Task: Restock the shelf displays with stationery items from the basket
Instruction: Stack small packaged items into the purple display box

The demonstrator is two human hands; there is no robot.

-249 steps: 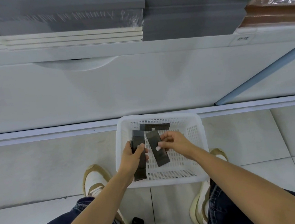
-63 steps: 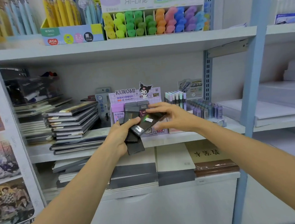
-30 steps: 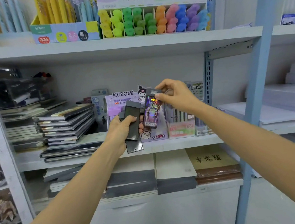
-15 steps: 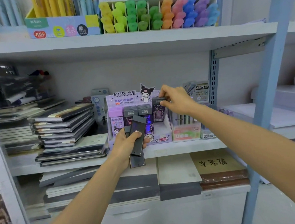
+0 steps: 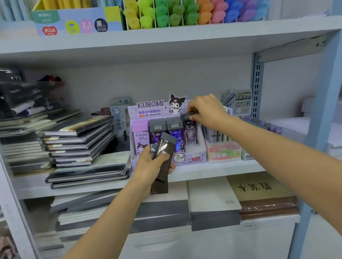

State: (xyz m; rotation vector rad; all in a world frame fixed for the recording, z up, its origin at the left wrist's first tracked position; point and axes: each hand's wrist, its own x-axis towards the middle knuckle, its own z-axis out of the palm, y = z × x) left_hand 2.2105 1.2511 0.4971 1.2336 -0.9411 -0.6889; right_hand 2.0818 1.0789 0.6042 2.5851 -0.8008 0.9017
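Pinched lead case (image 5: 190,131) by cap in right hand (image 5: 205,111), upright, to seat in display box (image 5: 191,159) beneath. Gripped spare cases (image 5: 163,148) in left hand (image 5: 151,166), nearby, ready for next.

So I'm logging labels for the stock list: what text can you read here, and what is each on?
"KUROMI": header of the purple display box.
"KUROMI": lilac pack in that box.
"ULTRAMAN": grey cap of a dark pack beside it.
"2B 0.5mm", "200": the display box's front.
"黑": pen box on the upper shelf.
Too blurred: the card right of the display, the packs in the left hand.
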